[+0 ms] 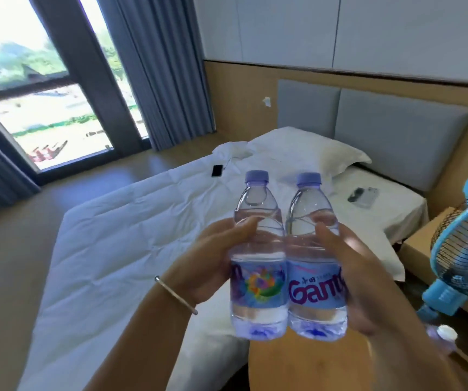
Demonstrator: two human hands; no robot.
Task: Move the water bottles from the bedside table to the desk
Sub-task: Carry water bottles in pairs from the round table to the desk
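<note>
Fingers of the left hand [213, 261] curl round the left water bottle [258, 258], held upright and touching the right water bottle [316, 258], which the right hand [360, 280] grips. Both hang above a wooden tabletop [306, 365], before the bed [142, 221]. A blue fan [464, 244] stands right.

White bed [142, 221] beside bright window [43, 108]

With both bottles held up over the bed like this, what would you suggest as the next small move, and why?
Probably turn away from the bed to find the desk: the left hand and right hand already grip the two bottles upright, side by side, and no desk shows here.
</note>
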